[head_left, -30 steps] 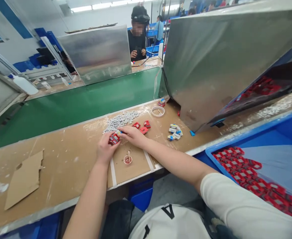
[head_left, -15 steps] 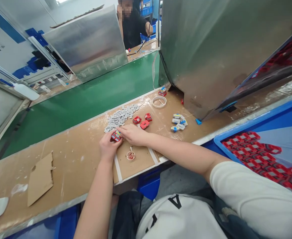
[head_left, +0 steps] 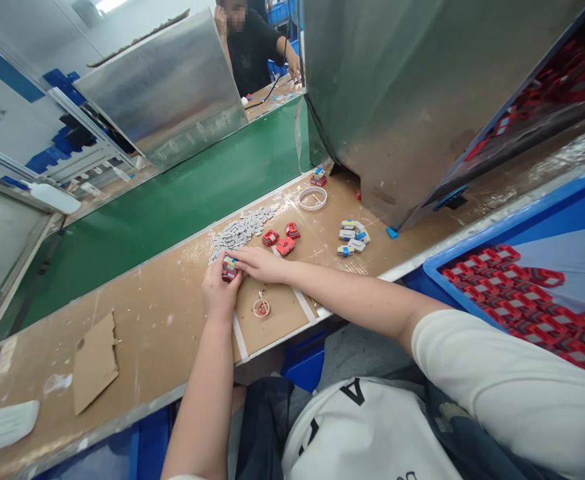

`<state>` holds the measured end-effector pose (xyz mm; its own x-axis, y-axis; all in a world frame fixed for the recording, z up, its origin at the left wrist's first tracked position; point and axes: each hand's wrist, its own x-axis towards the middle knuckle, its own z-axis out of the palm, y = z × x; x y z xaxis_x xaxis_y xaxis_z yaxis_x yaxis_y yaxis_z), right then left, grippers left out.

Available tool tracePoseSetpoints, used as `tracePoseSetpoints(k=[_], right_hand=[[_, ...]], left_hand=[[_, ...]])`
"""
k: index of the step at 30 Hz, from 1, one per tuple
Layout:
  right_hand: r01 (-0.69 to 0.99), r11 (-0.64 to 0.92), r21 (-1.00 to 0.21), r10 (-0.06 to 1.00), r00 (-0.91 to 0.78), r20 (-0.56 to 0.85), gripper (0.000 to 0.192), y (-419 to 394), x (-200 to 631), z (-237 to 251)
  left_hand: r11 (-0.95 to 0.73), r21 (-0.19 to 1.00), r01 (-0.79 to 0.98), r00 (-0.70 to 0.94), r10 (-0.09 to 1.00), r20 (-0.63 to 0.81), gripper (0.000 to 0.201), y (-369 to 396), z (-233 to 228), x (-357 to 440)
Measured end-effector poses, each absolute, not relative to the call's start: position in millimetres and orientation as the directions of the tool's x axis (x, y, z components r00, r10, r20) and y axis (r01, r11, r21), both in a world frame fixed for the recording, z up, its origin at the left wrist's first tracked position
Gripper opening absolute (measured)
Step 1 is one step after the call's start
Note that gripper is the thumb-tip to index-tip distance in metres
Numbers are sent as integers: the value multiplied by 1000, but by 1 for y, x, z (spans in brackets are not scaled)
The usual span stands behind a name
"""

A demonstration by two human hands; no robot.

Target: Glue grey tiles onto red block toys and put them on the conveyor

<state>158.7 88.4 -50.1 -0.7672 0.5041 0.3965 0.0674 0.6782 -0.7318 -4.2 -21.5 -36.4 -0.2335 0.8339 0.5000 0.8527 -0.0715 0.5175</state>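
My left hand [head_left: 218, 293] is closed round a small red plastic piece [head_left: 229, 269] with a blue, yellow and grey top. Fingers of my right hand [head_left: 260, 265] are together, with their tips on the top of that same piece; exactly how they grip it is partly hidden. Just beyond both hands lies a heap of small grey parts [head_left: 240, 232]. Several loose red pieces [head_left: 286, 247] sit to the right of the heap. Nearer to me, a small round cup [head_left: 261, 308] holds something reddish and a small stick.
A cluster of grey, blue and yellow parts [head_left: 353, 235] and a white ring [head_left: 312, 198] lie rightward. A blue bin [head_left: 435, 267] holds many red pieces. Torn cardboard [head_left: 95, 363] lies left. A green belt [head_left: 182, 200] and metal panel [head_left: 422, 100] stand beyond; a person [head_left: 252, 50] sits across.
The camera view has shifted slightly. Both hands stay on the red piece, which is turned a little; the person across has lowered an outstretched hand towards their table.
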Motion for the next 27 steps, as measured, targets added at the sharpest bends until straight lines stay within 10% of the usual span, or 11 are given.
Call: tracePoseSetpoints(k=[9, 19, 27], right_hand=[[-88, 321, -943, 691, -660, 297, 49, 92, 156, -45], [-247, 724, -644, 376, -641, 669, 69, 88, 164, -31], [-131, 742, -657, 466, -604, 647, 50, 85, 165, -28]], left_hand=[[-18, 731, 682, -350, 870, 348, 54, -23, -27, 0], [26, 990, 139, -254, 967, 10, 83, -14, -19, -8], [26, 999, 36, -174, 985, -19, 81, -3, -23, 0]])
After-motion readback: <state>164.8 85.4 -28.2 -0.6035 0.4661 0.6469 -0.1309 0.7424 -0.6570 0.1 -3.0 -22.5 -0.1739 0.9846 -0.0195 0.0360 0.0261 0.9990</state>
